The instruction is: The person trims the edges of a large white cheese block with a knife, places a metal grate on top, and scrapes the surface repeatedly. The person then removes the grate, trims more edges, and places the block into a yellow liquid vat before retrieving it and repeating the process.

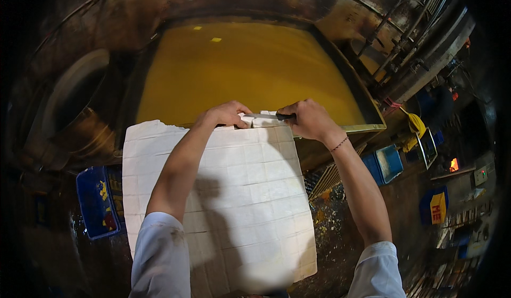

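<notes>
A large white slab of what looks like tofu, scored into a grid of blocks, lies in front of me. At its far edge my right hand grips a knife by its dark handle, the blade pointing left. Under the blade sits a small tofu block at the slab's ragged far edge. My left hand closes its fingers on that block, close to the knife's tip. Beyond both hands spreads a wide vat of yellow liquid, with two small yellow pieces floating at its far left.
Left of the slab stands a blue crate with yellow scraps. A large round barrel is at the far left. Toward the right are a light-blue bin, a yellow cloth and metal pipes. A small flame glows farther right.
</notes>
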Demonstrator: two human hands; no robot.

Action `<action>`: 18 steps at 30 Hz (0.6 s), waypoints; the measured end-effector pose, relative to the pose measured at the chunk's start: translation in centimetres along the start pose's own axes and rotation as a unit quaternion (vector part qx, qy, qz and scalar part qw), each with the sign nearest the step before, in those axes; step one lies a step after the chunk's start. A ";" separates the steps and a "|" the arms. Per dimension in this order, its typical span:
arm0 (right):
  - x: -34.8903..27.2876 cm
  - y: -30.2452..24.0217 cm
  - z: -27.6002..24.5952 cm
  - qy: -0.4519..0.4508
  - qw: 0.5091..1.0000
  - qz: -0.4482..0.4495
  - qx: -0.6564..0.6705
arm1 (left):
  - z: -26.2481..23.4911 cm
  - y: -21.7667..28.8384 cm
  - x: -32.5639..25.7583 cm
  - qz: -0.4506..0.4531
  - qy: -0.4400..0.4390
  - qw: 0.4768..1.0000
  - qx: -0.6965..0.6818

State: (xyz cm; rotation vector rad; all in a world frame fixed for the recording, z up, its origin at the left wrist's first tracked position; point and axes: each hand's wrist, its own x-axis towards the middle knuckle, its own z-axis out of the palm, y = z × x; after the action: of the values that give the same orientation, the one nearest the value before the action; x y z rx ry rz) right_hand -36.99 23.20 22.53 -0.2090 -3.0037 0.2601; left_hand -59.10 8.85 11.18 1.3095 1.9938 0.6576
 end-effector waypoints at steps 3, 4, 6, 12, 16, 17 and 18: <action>0.7 -1.2 0.9 -0.026 0.998 -0.051 -0.003 | -0.2 -3.0 0.0 -0.028 0.083 0.992 -0.089; 1.4 -2.4 1.2 -0.043 0.998 -0.049 0.005 | -0.5 -4.5 -0.4 -0.043 0.117 0.984 -0.124; 1.4 -2.3 1.8 -0.065 0.998 -0.022 0.005 | -0.9 -3.3 -1.1 -0.050 0.094 0.950 -0.295; 2.9 -3.1 3.4 -0.108 0.994 0.006 -0.022 | -2.4 -3.1 -4.0 -0.064 0.123 0.896 -0.423; 3.6 -2.7 4.7 -0.086 0.996 0.011 -0.030 | -2.4 -3.8 -3.4 -0.043 0.087 0.926 -0.365; 3.8 -3.0 4.7 -0.075 0.997 0.012 -0.030 | -2.4 -4.2 -3.1 -0.034 0.087 0.922 -0.376; 4.1 -3.2 4.7 -0.074 0.997 0.012 -0.027 | -2.5 -4.6 -3.0 -0.025 0.086 0.918 -0.386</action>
State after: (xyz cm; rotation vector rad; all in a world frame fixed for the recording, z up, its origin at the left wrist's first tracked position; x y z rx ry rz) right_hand -42.03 19.94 18.96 -0.2408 -3.1599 0.2061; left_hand -62.88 4.23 10.28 0.7261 1.6012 1.3928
